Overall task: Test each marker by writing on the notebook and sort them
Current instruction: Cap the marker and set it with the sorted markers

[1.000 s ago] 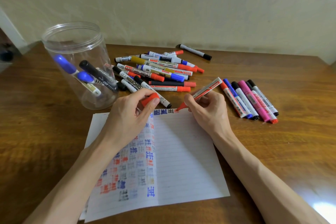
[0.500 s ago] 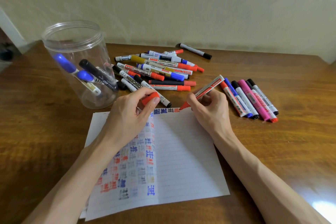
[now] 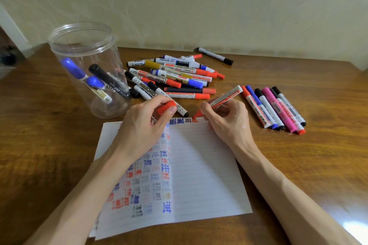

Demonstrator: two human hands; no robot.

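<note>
The red marker (image 3: 229, 94) is held in the right hand (image 3: 227, 125), the grip clamped round the lower barrel w/ thumb and fingers curled on it. Its tip is set at the top edge of the notebook (image 3: 199, 165), where a few red strokes are seen just right of a black test mark. The long axis is slanted: tip low and to the left, blunt end raised up and to the right, aimed roughly at the row of markers (image 3: 274, 109) laid side by side on the worktop (image 3: 308, 165). The red cap (image 3: 166, 106) is pinched in the left hand (image 3: 139, 131), that grip closed on it betw. thumb and fingers, just left of the tip and near it, above the written-over left page. The tip is thus faced toward the cap (approx. in line, though the cap's open end cannot be made out), so recapping is judged to need only a short closing move of both hands. Ink is being laid down, so the marker is prob. a working one; which group is meant for those cannot be told. The row is nearer the right hand, while the clear jar (image 3: 95, 49) w/ a few markers inside is nearer the left. The loose pile (image 3: 175, 83) is spread beyond both hands.
</note>
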